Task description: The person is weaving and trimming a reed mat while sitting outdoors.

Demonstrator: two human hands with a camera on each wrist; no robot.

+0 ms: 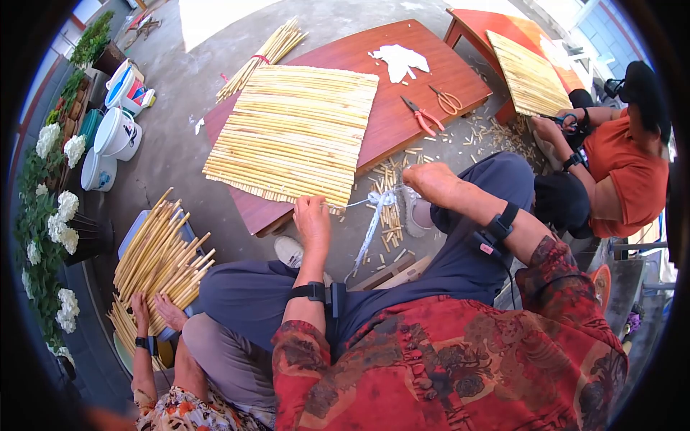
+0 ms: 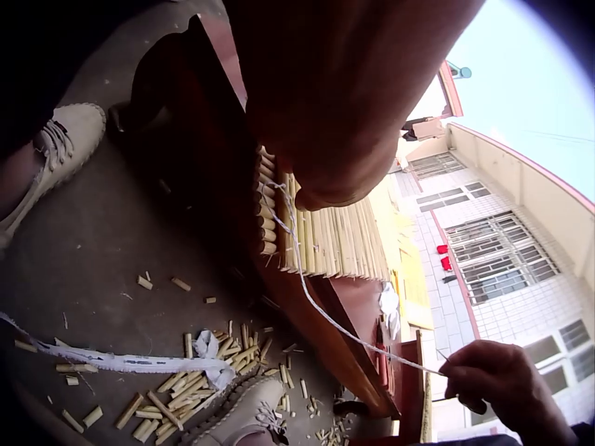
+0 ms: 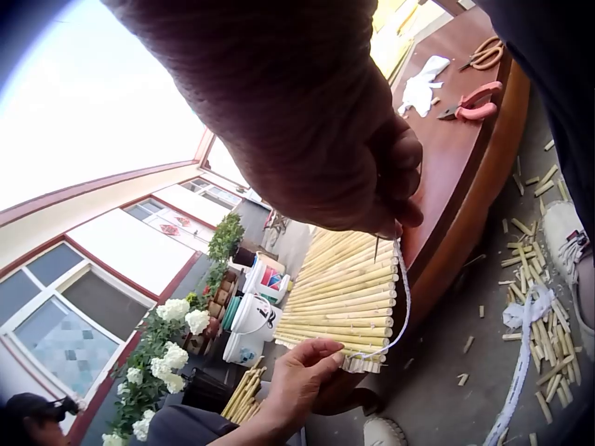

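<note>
The left hand [image 1: 311,219] presses the mat [image 1: 295,133] edge on the table [image 1: 402,100] while the right hand's [image 1: 431,183] fingers pinch a taut string [image 1: 359,203].

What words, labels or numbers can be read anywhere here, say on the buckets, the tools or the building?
None can be read.
The white buckets show coloured patches, too small and blurred to tell if they hold lettering.
The pliers, the scissors and the reed mat show no writing.
The building wall shows windows and tiles, no sign.
</note>
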